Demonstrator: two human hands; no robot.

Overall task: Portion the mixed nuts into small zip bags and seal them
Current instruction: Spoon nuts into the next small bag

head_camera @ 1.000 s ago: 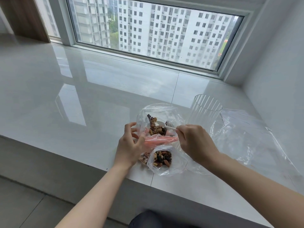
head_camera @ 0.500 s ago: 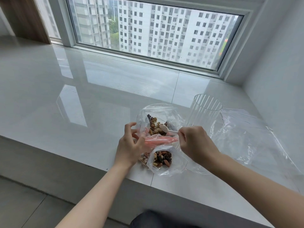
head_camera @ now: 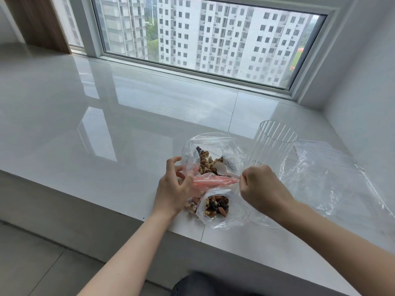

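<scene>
At bench front edge: right hand [head_camera: 264,185] pinches white spoon [head_camera: 222,169] handle, bowl now drawn back above nuts [head_camera: 206,162] in large bag [head_camera: 213,144]. Left hand [head_camera: 174,189] grips pink zip rim [head_camera: 213,180]. Small zip bag [head_camera: 218,207] part-filled, unsealed; next scoop pending.

Glossy white stone sill [head_camera: 106,116], crossed by thin grey joints and pale window reflections. Clear plastic on the big bag [head_camera: 213,146], with a pink zip strip [head_camera: 213,181] across its mouth. Brown, tan and near-black in the mixed nuts [head_camera: 206,162]; the same mix, plus reddish brown, in the small clear bag [head_camera: 215,207]. White spoon [head_camera: 222,168]. Clear cup [head_camera: 271,146] ribbed with fine vertical lines. Colourless crinkled film [head_camera: 333,178] at right. Wood-brown panel [head_camera: 42,22] at upper left.
</scene>
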